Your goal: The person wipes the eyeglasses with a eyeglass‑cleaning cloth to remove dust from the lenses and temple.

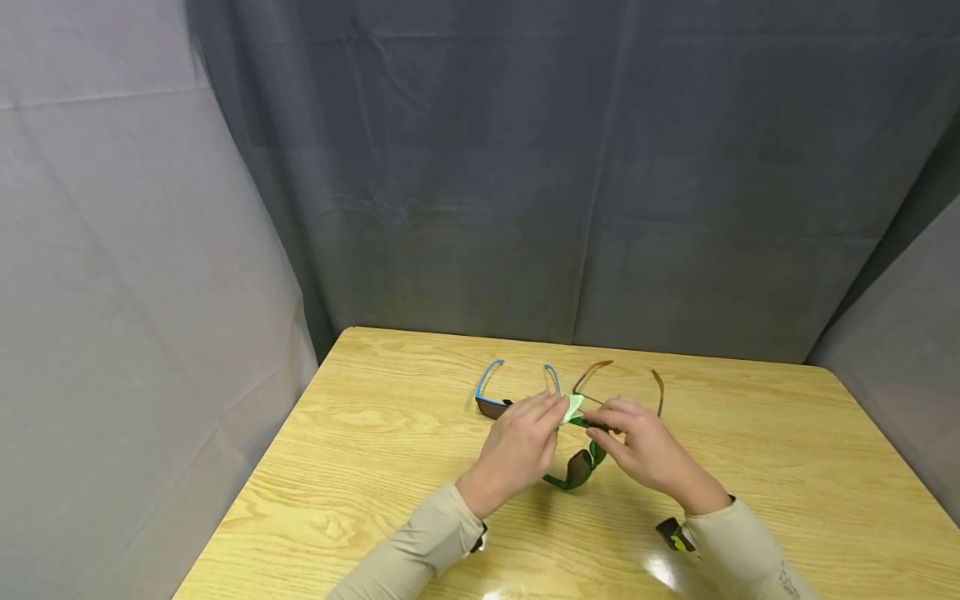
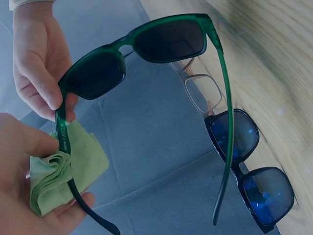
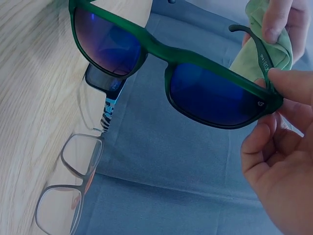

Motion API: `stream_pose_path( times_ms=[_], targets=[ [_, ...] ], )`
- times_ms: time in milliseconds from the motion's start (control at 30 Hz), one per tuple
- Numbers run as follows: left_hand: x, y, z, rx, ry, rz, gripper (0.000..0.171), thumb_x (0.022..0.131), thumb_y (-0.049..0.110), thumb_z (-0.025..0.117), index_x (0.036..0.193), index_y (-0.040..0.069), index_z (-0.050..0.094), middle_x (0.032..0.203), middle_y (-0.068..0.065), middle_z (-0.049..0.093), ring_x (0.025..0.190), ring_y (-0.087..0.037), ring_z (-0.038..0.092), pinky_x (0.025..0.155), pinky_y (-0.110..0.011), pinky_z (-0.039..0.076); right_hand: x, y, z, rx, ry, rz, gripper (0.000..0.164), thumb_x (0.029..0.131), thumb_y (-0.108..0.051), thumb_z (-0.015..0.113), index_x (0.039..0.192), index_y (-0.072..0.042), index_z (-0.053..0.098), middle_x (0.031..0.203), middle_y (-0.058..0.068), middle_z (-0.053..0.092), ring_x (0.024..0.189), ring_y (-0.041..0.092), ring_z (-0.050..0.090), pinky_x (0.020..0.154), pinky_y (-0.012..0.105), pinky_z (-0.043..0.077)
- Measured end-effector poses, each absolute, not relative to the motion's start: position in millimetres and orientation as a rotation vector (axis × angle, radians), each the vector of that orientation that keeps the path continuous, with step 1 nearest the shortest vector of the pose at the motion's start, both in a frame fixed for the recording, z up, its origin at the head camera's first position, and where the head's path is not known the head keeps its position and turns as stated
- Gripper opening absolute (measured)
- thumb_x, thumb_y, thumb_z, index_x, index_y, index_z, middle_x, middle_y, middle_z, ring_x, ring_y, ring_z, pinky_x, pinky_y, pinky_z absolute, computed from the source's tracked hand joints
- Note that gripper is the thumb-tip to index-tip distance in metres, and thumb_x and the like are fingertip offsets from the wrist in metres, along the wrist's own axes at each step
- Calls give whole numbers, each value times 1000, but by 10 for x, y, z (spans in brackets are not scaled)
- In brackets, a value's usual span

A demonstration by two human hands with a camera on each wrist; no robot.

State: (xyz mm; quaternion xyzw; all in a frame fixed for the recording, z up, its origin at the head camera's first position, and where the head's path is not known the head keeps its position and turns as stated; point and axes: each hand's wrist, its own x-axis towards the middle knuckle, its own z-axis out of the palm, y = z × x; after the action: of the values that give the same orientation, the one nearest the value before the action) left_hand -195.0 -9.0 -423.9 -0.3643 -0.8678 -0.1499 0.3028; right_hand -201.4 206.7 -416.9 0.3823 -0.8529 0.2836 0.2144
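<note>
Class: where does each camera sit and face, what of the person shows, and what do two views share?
Head: worn on the head, facing forward and down at the table; left hand, right hand, sleeves show.
Left wrist: worn there, facing green cloth and green sunglasses; both hands show.
Right wrist: worn there, facing the sunglasses' front; both hands show.
Shared: both wrist views show the clear-lens glasses.

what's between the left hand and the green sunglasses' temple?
A light-green cloth, bunched in the left hand against the temple of the green sunglasses. The left wrist view shows it; whether skin also touches the temple is unclear.
</note>
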Motion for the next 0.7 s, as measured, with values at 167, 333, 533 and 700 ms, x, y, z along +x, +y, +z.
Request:
stream_pose_path(
  times_ms=[167, 333, 533, 700],
  targets=[
    [-1952, -72, -4255, -991, -2285, -325, 34, 89, 9, 58, 123, 9, 60, 121, -7, 62, 115, -22, 57, 99, -34, 42, -2019, 2038, -4159, 1069, -2360, 773, 21, 79, 1, 73, 99, -5, 71, 88, -8, 61, 75, 5, 48, 57, 21, 44],
    [-1938, -73, -4258, -1011, -2304, -219, 35, 90, 20, 60, 124, 10, 59, 124, -7, 59, 116, -23, 54, 100, -34, 41, -2024, 2021, -4148, 1082, -2342, 763, 20, 78, 1, 73, 97, -4, 72, 87, -6, 61, 76, 5, 49, 57, 22, 45],
    [-1916, -130, -4226, -1104, -2375, -153, 40, 95, 22, 47, 133, 8, 54, 131, -6, 54, 118, -21, 51, 100, -34, 40, -2023, 2031, -4146, 1098, -2356, 767, 21, 78, 2, 72, 98, -4, 72, 87, -5, 62, 77, 6, 49, 58, 22, 45],
    [-1970, -174, -4232, -1182, -2336, -191, 36, 96, 16, 50, 131, 8, 56, 128, -5, 56, 115, -19, 53, 99, -31, 41, -2024, 2044, -4157, 1127, -2372, 751, 22, 79, 2, 72, 100, -3, 72, 89, -6, 63, 80, 7, 50, 61, 23, 46]
  ],
)
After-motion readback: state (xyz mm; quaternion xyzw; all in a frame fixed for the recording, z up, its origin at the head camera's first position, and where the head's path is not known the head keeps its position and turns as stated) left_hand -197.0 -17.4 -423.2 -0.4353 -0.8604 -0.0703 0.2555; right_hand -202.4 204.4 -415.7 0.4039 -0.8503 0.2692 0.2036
